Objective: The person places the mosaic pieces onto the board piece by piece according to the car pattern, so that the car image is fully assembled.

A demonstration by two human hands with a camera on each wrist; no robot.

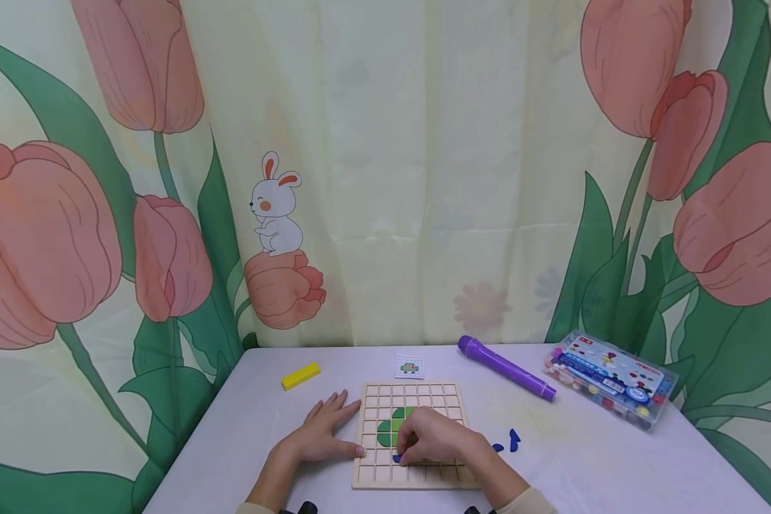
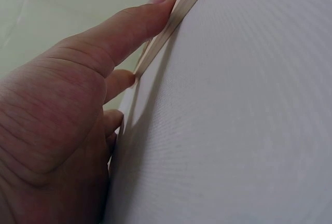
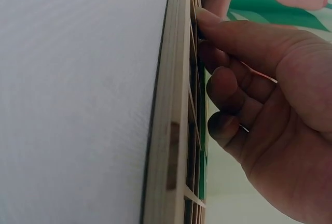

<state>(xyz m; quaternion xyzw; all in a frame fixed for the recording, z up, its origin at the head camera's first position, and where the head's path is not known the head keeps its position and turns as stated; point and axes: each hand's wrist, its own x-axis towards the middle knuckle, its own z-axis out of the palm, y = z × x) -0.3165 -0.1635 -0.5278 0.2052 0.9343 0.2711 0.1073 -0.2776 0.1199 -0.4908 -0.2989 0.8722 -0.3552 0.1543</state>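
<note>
Head view: right hand (image 1: 432, 437) curled over wooden grid board (image 1: 375, 477).

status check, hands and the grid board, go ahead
Left hand flat on table, fingers steadying wooden grid board. Right hand pinching blue piece into a cell below green pieces. Two spare blue pieces right of board.

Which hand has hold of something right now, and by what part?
The right hand pinches a small blue piece over the wooden grid board; the grip point is hidden. The left hand only rests flat against the board's edge.
</note>
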